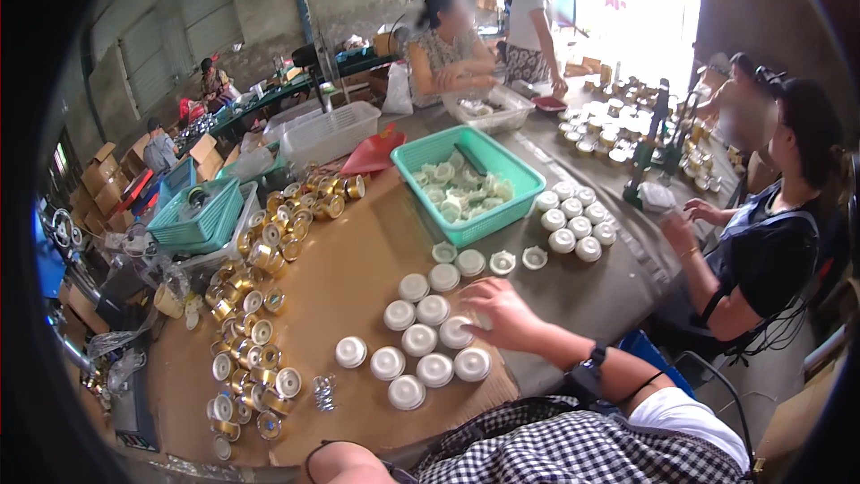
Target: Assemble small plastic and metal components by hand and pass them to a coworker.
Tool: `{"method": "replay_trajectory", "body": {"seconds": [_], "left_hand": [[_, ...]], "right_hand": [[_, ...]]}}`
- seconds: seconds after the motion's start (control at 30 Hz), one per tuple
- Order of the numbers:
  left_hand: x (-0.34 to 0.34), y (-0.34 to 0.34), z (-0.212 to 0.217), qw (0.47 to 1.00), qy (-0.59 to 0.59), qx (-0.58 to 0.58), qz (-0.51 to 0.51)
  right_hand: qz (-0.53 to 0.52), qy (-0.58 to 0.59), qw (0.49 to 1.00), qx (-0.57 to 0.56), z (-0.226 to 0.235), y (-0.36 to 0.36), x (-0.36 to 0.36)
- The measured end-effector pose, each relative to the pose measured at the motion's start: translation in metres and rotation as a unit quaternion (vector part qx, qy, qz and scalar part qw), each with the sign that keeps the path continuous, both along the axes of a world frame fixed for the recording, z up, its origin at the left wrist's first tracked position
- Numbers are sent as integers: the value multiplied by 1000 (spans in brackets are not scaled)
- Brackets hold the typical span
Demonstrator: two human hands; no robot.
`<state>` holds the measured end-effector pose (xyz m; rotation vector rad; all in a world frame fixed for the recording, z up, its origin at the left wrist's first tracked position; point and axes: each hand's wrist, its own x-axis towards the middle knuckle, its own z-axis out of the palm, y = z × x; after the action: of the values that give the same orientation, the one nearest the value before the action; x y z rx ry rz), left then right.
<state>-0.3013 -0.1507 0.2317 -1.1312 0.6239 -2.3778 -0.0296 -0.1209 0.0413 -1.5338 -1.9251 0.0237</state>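
My right hand (503, 315) reaches in over a group of round white plastic caps (419, 340) on the brown board. Its fingers are stretched out and apart, with the thumb beside one white cap (454, 332); whether it touches that cap I cannot tell. Nothing shows in its grasp. Of my left arm (348, 463) only a part shows at the lower edge; the left hand is out of view. Two open white rings (503, 263) lie beyond my fingers, near a green basket (467, 235) holding translucent white plastic parts (459, 186).
Many gold-coloured metal rings (260, 332) spread along the left. Small metal springs or screws (324, 393) lie nearby. More white caps (574, 220) stand right of the basket. A red scoop (374, 151) lies behind. A co-worker (761, 242) sits at right by a green hand press (647, 157).
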Motion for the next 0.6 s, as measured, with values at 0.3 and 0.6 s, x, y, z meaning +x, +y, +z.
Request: {"method": "replay_trajectory", "body": {"seconds": [0.3,0.6], "left_hand": [[-58,77,-183,540,638,-496,235],[-79,90,-255,444,606,-630,196]], "right_hand": [[-134,81,987,-39,-34,-40,75],[-290,5,956,-47,-76,16,107]]}}
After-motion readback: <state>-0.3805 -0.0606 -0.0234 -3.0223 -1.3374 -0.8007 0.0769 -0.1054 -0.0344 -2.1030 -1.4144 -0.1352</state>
